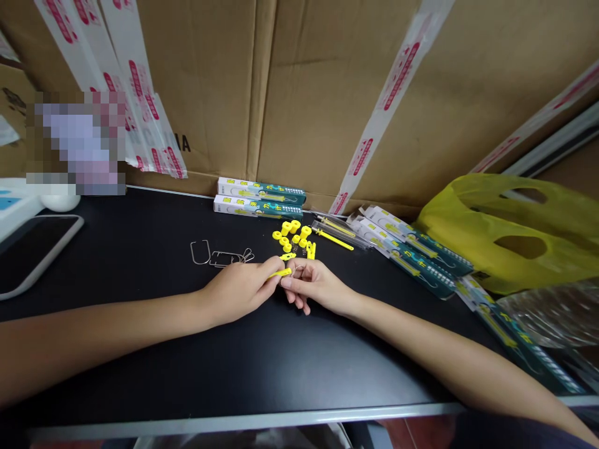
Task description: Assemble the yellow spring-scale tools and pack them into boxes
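My left hand [238,287] is closed round a slim yellow plastic piece [282,272], whose end sticks out past the fingertips. Meeting it, my right hand [322,285] pinches a thin curved metal wire [299,269] between thumb and forefinger. The fingertips of both hands nearly touch, so whether the wire and the yellow piece are joined cannot be made out. Just beyond the hands lie several small yellow plastic caps [286,229], small dark springs [303,251] and short yellow clips [311,251]. Bent metal wire hooks [226,258] rest beyond my left hand.
Printed boxes [259,206] are stacked against the cardboard wall [304,112]. More boxes [412,249] lie at the right, beside a yellow plastic bag [491,224]. A yellow rod [333,239] lies near clear packaging. A phone [37,252] sits at the left of the black table [262,374].
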Motion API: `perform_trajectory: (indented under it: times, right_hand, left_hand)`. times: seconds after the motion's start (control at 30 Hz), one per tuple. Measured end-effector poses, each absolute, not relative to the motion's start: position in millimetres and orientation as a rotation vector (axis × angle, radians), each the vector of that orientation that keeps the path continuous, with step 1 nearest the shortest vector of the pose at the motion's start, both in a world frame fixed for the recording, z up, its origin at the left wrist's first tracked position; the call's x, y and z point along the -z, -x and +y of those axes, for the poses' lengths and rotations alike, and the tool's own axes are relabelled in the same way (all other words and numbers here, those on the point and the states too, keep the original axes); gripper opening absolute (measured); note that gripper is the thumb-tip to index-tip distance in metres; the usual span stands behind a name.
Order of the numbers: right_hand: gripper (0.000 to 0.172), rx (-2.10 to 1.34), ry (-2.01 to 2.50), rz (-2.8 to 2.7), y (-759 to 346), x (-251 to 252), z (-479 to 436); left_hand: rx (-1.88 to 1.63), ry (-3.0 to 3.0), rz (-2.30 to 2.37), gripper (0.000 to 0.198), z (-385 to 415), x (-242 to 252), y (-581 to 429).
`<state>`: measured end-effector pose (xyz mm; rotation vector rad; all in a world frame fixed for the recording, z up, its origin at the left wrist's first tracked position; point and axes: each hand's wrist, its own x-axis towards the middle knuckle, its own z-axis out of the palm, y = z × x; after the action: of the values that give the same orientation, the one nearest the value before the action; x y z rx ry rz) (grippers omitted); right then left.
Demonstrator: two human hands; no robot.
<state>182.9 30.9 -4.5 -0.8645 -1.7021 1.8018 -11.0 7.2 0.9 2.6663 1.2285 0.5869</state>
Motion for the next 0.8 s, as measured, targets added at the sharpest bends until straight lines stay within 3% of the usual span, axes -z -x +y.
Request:
perform_trajectory:
  times: [0.17, 0.33, 0.53, 0.67, 0.8]
  right_hand:
    - [0.032, -1.843, 0.826, -1.703, -185, 3, 32]
    - [0.034, -2.176, 0.713, -1.723, -192, 1, 36]
    - [0.037, -2.301, 0.713, -1.797, -195, -3, 36]
    - [0.036, -1.909, 0.838, -1.979, -191, -4, 27]
    - [0.031, -1.036, 0.903, -2.197, -191, 3, 22]
  left_hand:
    - [-0.661, -2.678, 1.165, 0.014, 8, 2, 13]
    - [-0.808, -2.759, 1.014, 0.030, 10, 9, 16]
    - [-0.786, -2.782, 0.898, 0.013, 13, 13, 17]
    - [-0.666, -2.663, 1.117, 0.009, 13, 8, 15]
    - [-0.521, -2.638, 1.288, 0.016, 13, 5, 13]
